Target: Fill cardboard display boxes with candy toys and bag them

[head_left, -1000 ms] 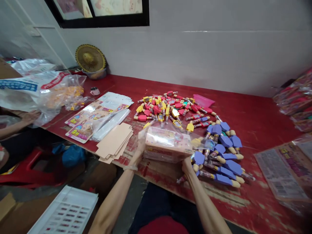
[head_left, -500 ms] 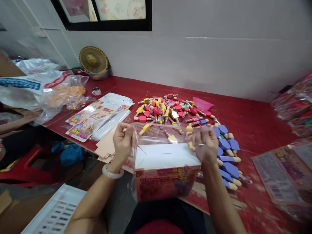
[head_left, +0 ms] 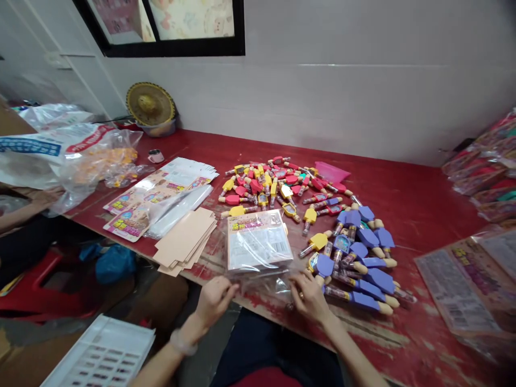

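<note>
A printed box (head_left: 260, 240) lies flat on the red table inside a clear plastic bag (head_left: 278, 283), whose loose end faces me. At the left corner of that end is my left hand (head_left: 216, 299), closed with its fingers pinched on the plastic. My right hand (head_left: 310, 295) has curled fingers closed on the bag's right corner. Just left of the box lie stacked beige cards (head_left: 187, 236). Beyond it is a pile of red and yellow popsicle-shaped pieces (head_left: 274, 185), and purple ones (head_left: 373, 279) lie to the right.
Printed cards (head_left: 131, 217) and clear bags (head_left: 181, 207) lie at the left. Another person's hand (head_left: 46, 198) touches a large plastic bag (head_left: 84, 156). Packed bags (head_left: 467, 285) are at the right; a white crate (head_left: 100, 355) and red stool (head_left: 48, 285) stand below.
The bagged box has gone from being held up at the table's front edge to lying flat on the table. Both hands have moved down to its near end.
</note>
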`<move>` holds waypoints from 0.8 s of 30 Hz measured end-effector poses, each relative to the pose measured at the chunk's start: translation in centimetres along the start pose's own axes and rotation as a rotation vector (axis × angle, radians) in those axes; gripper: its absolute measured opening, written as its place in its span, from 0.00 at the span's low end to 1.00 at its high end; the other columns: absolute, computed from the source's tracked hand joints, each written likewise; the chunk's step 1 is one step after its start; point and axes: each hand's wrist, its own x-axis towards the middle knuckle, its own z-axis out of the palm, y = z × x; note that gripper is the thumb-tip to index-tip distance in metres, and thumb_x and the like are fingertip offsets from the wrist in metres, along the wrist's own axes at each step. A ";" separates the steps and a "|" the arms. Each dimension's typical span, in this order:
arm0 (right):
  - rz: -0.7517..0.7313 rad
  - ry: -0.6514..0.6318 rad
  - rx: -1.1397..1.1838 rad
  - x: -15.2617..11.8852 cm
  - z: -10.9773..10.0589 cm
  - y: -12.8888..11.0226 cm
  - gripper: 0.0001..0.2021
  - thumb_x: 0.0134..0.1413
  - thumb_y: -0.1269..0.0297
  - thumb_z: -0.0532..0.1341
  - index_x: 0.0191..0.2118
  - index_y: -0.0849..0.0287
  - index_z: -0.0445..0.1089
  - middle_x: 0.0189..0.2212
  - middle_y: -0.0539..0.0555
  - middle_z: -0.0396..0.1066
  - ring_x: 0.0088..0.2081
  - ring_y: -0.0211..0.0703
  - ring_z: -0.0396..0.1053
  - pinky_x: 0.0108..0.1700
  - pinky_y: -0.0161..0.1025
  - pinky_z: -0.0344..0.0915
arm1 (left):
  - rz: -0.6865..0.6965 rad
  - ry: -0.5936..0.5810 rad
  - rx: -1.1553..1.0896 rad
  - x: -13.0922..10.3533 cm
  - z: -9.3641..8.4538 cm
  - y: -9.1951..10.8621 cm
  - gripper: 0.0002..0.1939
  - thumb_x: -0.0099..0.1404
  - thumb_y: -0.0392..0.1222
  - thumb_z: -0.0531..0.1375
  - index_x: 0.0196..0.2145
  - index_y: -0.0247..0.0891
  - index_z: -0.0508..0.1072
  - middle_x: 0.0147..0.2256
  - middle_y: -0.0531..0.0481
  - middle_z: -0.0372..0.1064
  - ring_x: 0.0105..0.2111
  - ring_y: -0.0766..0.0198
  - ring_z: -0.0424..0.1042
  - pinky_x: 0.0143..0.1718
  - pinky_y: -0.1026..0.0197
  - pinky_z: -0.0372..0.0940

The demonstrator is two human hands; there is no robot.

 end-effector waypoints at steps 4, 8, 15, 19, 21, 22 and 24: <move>0.184 0.006 -0.056 -3.9 0.7 -2.7 0.07 0.66 0.74 0.55 0.42 0.56 0.66 0.31 0.51 0.74 0.32 0.44 0.70 0.47 0.48 0.66 | -0.750 0.180 -0.096 -5.7 2.1 0.0 0.27 0.56 0.62 0.66 0.42 0.36 0.75 0.44 0.38 0.76 0.48 0.46 0.74 0.52 0.45 0.67; 0.202 -0.091 0.158 -2.9 4.3 -7.5 0.09 0.65 0.75 0.54 0.44 0.56 0.68 0.34 0.52 0.73 0.36 0.46 0.69 0.43 0.45 0.65 | -1.193 -0.139 -0.515 -6.7 2.2 0.4 0.30 0.47 0.68 0.65 0.30 0.35 0.75 0.27 0.44 0.75 0.31 0.50 0.75 0.37 0.52 0.69; 0.111 -0.275 0.270 -2.1 14.1 -13.8 0.07 0.58 0.75 0.61 0.41 0.57 0.71 0.36 0.53 0.74 0.38 0.46 0.69 0.40 0.42 0.64 | -1.162 -0.131 -0.531 -8.3 -0.7 1.8 0.30 0.45 0.71 0.65 0.21 0.38 0.70 0.23 0.48 0.71 0.27 0.57 0.70 0.33 0.58 0.65; 0.090 -0.374 0.234 -3.0 14.8 -15.1 0.07 0.60 0.73 0.62 0.43 0.57 0.71 0.37 0.53 0.74 0.38 0.46 0.68 0.41 0.42 0.62 | -1.168 -0.233 -0.565 -9.5 -2.5 1.9 0.31 0.46 0.71 0.65 0.24 0.36 0.75 0.25 0.49 0.72 0.29 0.59 0.68 0.34 0.59 0.62; 0.096 -0.396 0.230 -3.4 14.5 -15.1 0.08 0.59 0.72 0.63 0.44 0.57 0.71 0.37 0.53 0.74 0.39 0.46 0.68 0.41 0.42 0.62 | -1.199 -0.306 -0.587 -9.7 -3.0 1.6 0.34 0.47 0.74 0.63 0.24 0.35 0.76 0.24 0.49 0.70 0.28 0.60 0.65 0.33 0.60 0.60; 0.093 -0.398 0.223 -3.5 14.4 -15.0 0.08 0.59 0.72 0.64 0.43 0.57 0.71 0.37 0.53 0.74 0.39 0.46 0.67 0.41 0.42 0.62 | -1.218 -0.336 -0.600 -9.8 -3.1 1.5 0.35 0.47 0.75 0.62 0.23 0.34 0.76 0.23 0.49 0.69 0.27 0.61 0.64 0.32 0.60 0.59; 0.064 -0.379 0.191 -3.8 14.5 -14.9 0.06 0.57 0.72 0.65 0.40 0.58 0.71 0.35 0.53 0.73 0.37 0.46 0.67 0.40 0.42 0.61 | -1.267 -0.373 -0.648 -10.0 -3.4 1.5 0.36 0.47 0.76 0.62 0.21 0.34 0.75 0.23 0.48 0.69 0.28 0.61 0.65 0.34 0.59 0.60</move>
